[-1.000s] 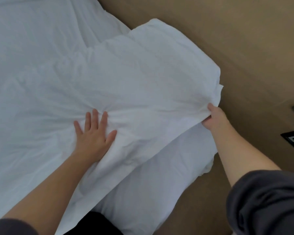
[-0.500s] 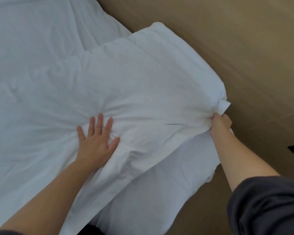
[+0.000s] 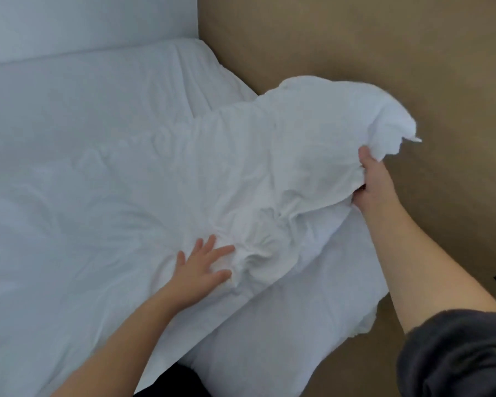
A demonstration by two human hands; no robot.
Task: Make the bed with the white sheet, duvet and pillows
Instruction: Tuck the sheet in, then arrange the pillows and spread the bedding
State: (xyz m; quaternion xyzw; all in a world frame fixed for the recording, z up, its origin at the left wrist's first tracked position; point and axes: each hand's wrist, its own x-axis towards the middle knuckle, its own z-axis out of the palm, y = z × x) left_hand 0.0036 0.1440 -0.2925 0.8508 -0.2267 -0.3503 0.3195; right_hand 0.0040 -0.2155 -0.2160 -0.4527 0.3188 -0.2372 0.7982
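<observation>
Your left hand (image 3: 204, 267) lies flat on the white duvet (image 3: 235, 167), a little below the centre of the view, toward 6 o'clock. Its grip is wide: the fingers are straight and spread, they press the cloth and hold nothing. Just at 3 o'clock of this hand the cloth is pushed into a small heap of folds.

Your right hand (image 3: 374, 181) is at 3 o'clock of the view. Its grip is closed around the bunched corner of the duvet, and this corner is lifted off the bed (image 3: 83, 104) and hangs over the tan floor (image 3: 327, 38). The thumb lies on top of the cloth; the other fingers are hidden under it.

The duvet covers the bed from 9 o'clock to the centre. Under the lifted corner, toward 5 o'clock, the white sheet (image 3: 292, 333) shows on the corner of the mattress. At 11 o'clock a white panel (image 3: 83, 21) stands behind the bed. A dark grey sleeve (image 3: 455, 356), pushed up on the right arm, is at 4 o'clock.
</observation>
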